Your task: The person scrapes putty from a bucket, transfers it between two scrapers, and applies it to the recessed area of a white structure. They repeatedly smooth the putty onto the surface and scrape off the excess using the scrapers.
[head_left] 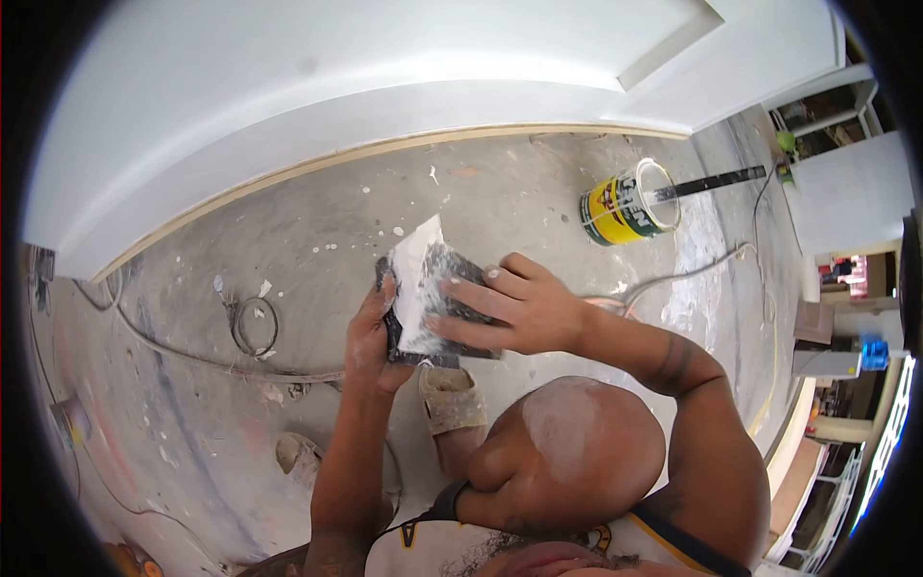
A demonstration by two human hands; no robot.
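My left hand [368, 335] grips a dark flat putty board [393, 344] by its left edge, thumb on top. A thick layer of white putty [415, 279] lies over the board and runs up to a pointed tip. From the right, my right hand [514, 306] holds a dark flat putty spreader [468, 269] against the putty, fingers stretched across its face and smeared white. The right thumb is hidden beneath it. Both tools are above the floor, in front of my bent knee [586, 442], which has white dust on it.
A yellow and dark-green can [620, 210] stands to the right, a dark stick [716, 183] sticking out. A white panelled surface [385, 115] rises in front. Cables [192, 358] and a wire loop [254, 327] lie on the spattered concrete floor [317, 207]. Shelving [846, 356] is at far right.
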